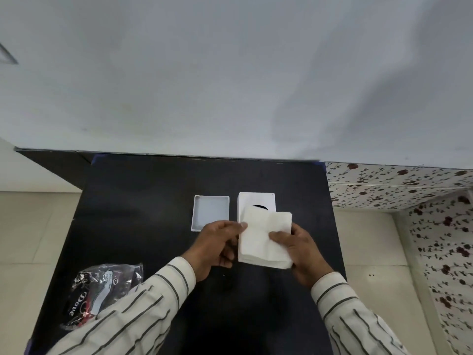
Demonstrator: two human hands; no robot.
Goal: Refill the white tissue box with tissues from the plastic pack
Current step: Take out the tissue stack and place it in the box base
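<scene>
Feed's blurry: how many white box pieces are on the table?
2: an open tray at centre, and a part with a dark hole right of it, partly hidden behind the tissues.

One word to read

The plastic pack (102, 293) on the tabletop (143, 201) says "Dove" in white letters. Nothing else has words.

tissues (263, 239) white | table (143, 213) black | sleeve (133, 308) cream, dark stripes

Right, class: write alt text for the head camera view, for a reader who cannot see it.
Two hands, left hand and right hand, hold a stack of white tissues over a dark table. Behind lie an open white tray and a white tissue box lid; a crumpled plastic pack lies near left.
</scene>
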